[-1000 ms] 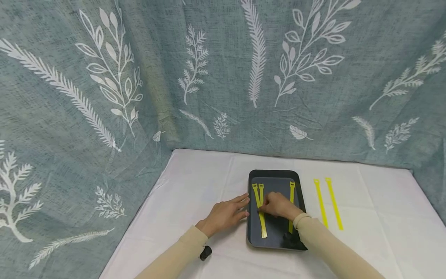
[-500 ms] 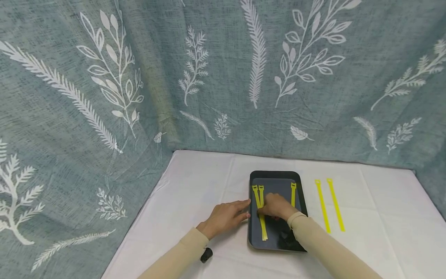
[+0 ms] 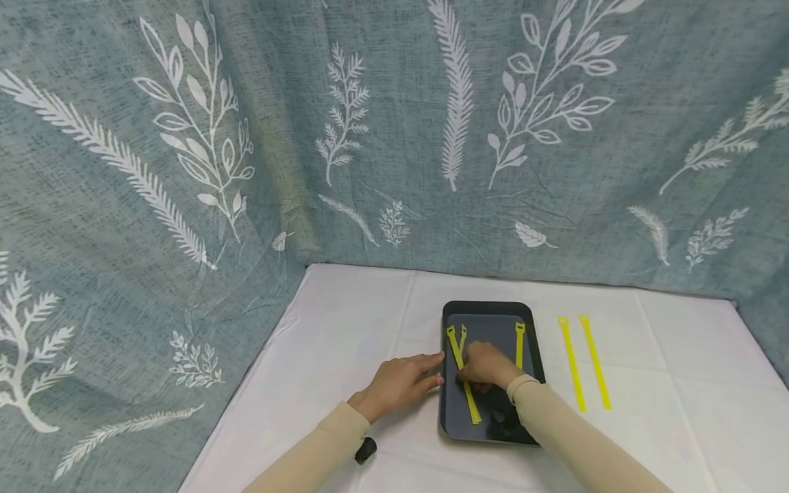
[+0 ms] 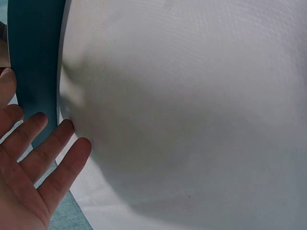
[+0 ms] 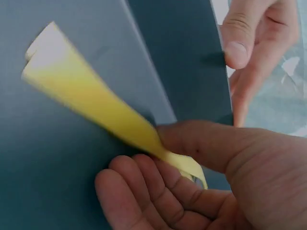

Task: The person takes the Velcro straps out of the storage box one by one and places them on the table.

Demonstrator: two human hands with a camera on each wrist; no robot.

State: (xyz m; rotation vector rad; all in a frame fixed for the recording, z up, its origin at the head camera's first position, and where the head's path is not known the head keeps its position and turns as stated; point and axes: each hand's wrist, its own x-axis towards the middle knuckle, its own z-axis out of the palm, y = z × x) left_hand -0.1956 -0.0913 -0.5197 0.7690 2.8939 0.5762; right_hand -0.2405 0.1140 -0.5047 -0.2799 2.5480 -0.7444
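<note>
Your right hand [image 3: 487, 364] pinches 1 yellow strap [image 5: 100, 110] over the tray's [image 3: 533, 329] left edge, left hand [image 3: 397, 383] flat with fingers straight; a loose pinch could drop it.

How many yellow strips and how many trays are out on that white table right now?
Yellow strips in the tray: 3, namely two on the left, one of them pinched by the right hand, and one on the right
Yellow strips on the table: 2
Dark trays: 1
Total: 6
</note>
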